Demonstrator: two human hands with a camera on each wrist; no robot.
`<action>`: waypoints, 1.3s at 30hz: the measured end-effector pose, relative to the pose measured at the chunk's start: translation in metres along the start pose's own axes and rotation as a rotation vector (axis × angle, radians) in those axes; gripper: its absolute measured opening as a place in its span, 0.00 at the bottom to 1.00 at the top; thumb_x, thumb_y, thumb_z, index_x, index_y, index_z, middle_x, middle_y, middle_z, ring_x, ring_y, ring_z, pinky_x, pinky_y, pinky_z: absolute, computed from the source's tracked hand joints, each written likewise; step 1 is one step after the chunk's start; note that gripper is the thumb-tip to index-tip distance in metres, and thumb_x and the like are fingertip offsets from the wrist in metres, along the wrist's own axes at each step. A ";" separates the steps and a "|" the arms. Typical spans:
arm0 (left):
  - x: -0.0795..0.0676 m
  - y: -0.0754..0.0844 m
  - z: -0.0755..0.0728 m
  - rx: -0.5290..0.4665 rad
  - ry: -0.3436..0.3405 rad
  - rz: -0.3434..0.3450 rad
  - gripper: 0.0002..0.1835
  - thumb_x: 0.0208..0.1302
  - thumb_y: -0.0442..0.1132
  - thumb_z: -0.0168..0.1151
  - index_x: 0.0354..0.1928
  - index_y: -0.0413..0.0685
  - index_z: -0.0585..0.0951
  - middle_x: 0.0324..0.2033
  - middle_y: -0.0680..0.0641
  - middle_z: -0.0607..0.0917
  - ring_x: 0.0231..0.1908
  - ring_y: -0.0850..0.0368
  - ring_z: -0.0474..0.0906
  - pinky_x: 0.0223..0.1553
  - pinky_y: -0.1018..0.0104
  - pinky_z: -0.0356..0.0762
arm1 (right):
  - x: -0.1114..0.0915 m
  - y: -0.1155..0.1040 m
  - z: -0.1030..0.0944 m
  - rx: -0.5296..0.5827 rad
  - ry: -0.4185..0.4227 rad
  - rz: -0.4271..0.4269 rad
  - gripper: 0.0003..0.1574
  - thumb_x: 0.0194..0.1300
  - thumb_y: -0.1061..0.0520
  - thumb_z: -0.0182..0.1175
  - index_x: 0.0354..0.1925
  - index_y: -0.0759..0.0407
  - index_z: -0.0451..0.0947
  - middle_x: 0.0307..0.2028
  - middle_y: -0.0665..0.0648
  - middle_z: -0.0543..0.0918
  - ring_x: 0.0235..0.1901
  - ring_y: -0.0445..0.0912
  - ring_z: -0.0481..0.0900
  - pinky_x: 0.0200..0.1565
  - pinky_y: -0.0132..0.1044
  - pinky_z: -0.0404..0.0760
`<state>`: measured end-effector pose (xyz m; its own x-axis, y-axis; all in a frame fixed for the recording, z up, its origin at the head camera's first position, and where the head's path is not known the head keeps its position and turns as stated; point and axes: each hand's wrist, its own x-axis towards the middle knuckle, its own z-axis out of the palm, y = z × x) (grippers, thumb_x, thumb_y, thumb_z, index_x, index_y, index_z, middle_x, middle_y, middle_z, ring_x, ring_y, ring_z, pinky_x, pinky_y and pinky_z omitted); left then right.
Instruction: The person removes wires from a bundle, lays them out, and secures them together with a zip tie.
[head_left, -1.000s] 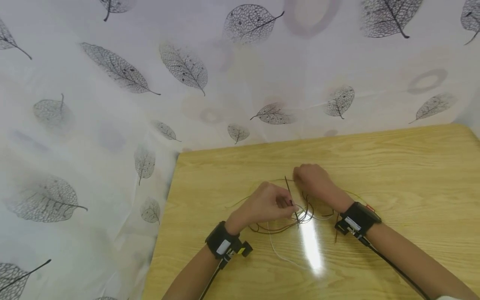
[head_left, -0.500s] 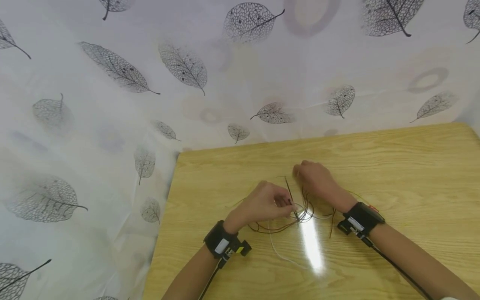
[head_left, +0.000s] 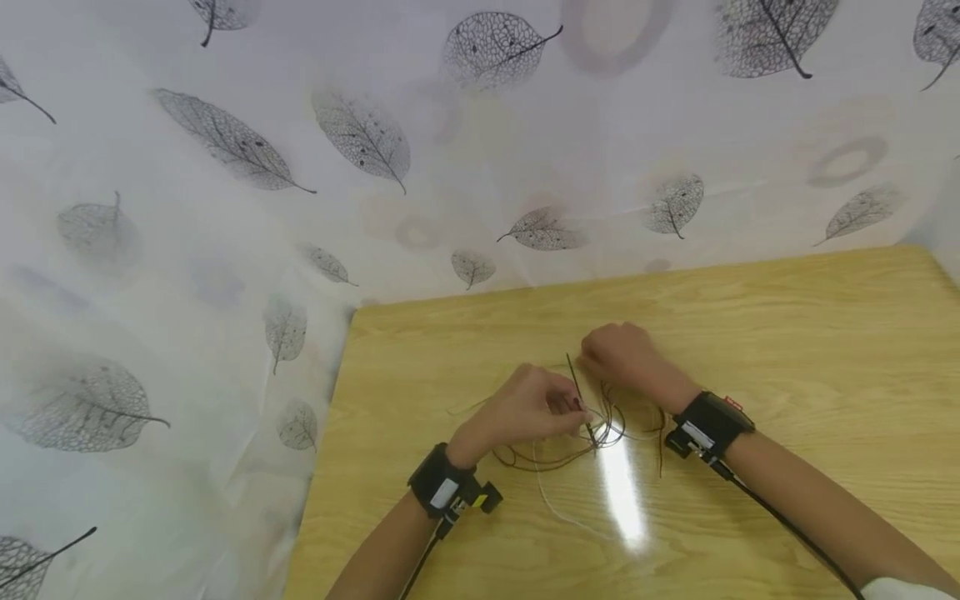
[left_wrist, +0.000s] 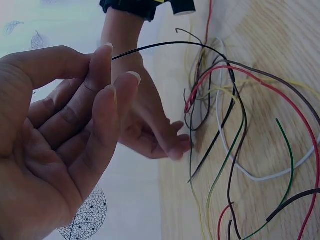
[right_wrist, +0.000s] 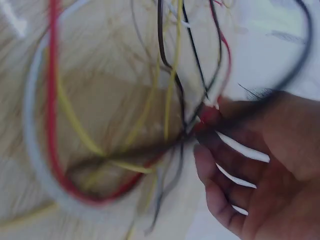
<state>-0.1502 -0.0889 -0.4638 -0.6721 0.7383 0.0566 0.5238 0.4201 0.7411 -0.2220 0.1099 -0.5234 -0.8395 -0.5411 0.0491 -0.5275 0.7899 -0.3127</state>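
My left hand (head_left: 528,408) pinches a thin black wire (left_wrist: 165,44) between thumb and index finger, and its other fingers are loosely bent. From there the wire arcs across to a loose tangle of coloured wires on the table. My right hand (head_left: 630,362) is at the far side of the tangle. In the right wrist view its thumb and fingertips (right_wrist: 205,150) meet at dark and red wires, apparently pinching a dark wire; blur hides the exact grip. Around them run a red wire (left_wrist: 280,90), a white wire (left_wrist: 260,178), yellow wires (right_wrist: 75,120) and a green wire (left_wrist: 287,145).
The wires lie on a wood-grain table (head_left: 810,333). Behind and to the left hangs a pale leaf-print sheet (head_left: 435,167). Black straps with small cameras sit on both wrists, and a cable (head_left: 780,508) trails along the right forearm. A bright reflection lies below the tangle.
The right hand and wrist have shifted slightly left, and the wires near it have moved a little. The left hand stays almost in place, still pinching the black wire.
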 end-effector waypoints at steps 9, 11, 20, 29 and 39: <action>0.000 -0.007 -0.007 0.017 0.022 -0.042 0.05 0.63 0.41 0.67 0.30 0.50 0.84 0.24 0.58 0.87 0.22 0.71 0.81 0.24 0.83 0.79 | 0.015 -0.010 0.014 0.074 -0.050 0.128 0.14 0.57 0.45 0.69 0.27 0.52 0.79 0.21 0.49 0.82 0.18 0.43 0.76 0.13 0.36 0.73; -0.001 -0.010 -0.008 0.009 0.024 -0.063 0.05 0.64 0.42 0.66 0.32 0.51 0.83 0.25 0.56 0.88 0.19 0.69 0.81 0.21 0.81 0.79 | 0.014 -0.011 0.014 0.093 -0.055 0.145 0.13 0.58 0.46 0.68 0.30 0.53 0.80 0.24 0.50 0.84 0.19 0.43 0.77 0.14 0.36 0.75; -0.002 -0.022 -0.006 -0.026 0.050 -0.091 0.05 0.65 0.43 0.65 0.34 0.52 0.84 0.28 0.57 0.88 0.15 0.60 0.81 0.18 0.78 0.79 | 0.013 -0.025 0.009 0.194 -0.118 0.238 0.26 0.54 0.61 0.59 0.05 0.50 0.64 0.07 0.44 0.58 0.08 0.37 0.54 0.08 0.26 0.50; -0.003 -0.024 -0.002 -0.040 0.045 -0.126 0.05 0.65 0.42 0.65 0.34 0.50 0.84 0.29 0.50 0.89 0.14 0.54 0.81 0.12 0.76 0.77 | 0.015 -0.035 0.007 0.181 -0.178 0.359 0.32 0.52 0.44 0.65 0.06 0.48 0.56 0.07 0.44 0.55 0.09 0.38 0.51 0.10 0.30 0.50; -0.005 -0.029 -0.003 -0.187 0.110 -0.233 0.06 0.63 0.42 0.66 0.33 0.47 0.85 0.27 0.45 0.89 0.18 0.48 0.83 0.15 0.56 0.83 | 0.003 -0.018 0.017 0.416 -0.006 0.132 0.03 0.53 0.60 0.65 0.29 0.57 0.80 0.26 0.53 0.83 0.25 0.46 0.79 0.27 0.38 0.81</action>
<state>-0.1637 -0.1066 -0.4838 -0.8207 0.5677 -0.0651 0.2505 0.4598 0.8520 -0.2129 0.0894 -0.5339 -0.8947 -0.4460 -0.0221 -0.3172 0.6696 -0.6716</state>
